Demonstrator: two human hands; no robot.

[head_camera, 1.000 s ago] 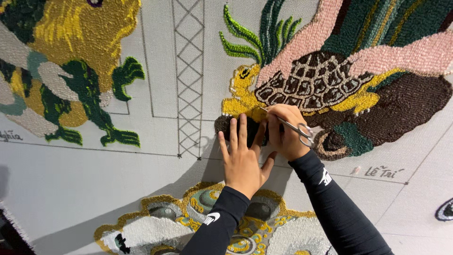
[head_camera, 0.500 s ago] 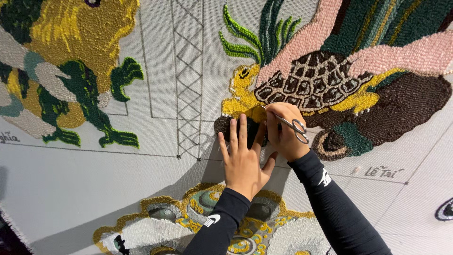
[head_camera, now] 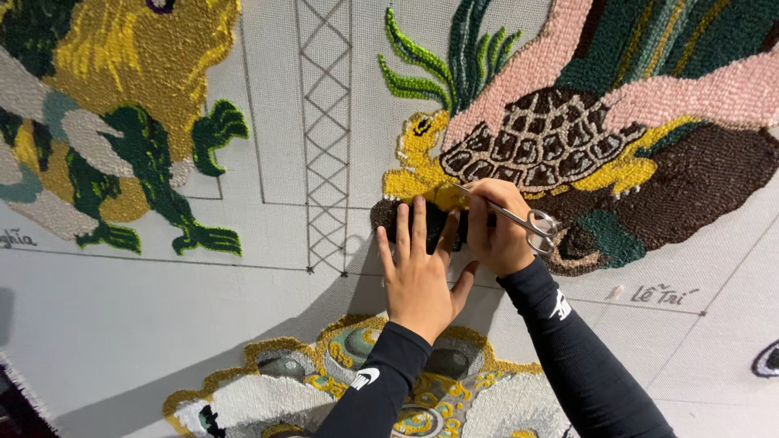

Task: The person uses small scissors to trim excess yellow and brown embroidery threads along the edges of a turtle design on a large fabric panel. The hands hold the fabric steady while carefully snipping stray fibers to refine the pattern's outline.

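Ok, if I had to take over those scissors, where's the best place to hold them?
Take the scissors by the ring handles, which stick out at the lower right beyond the right hand, and come in from that side. The blades point up-left toward the dark tufted patch, where the left hand presses flat, so that end is crowded.

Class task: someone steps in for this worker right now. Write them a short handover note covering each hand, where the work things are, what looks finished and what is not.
Left hand: flat, fingers spread, pressing on the dark tufted patch of the cloth.
Right hand: grips small metal scissors, blades pointing up-left to where the patch meets the yellow turtle figure.
Done: turtle shell, pink hands, green fronds, the brown area to the right and the green-and-yellow creature at left are filled with pile.
Left: the dark patch is under the scissors; the lattice tower and other pencilled lines are bare outline.
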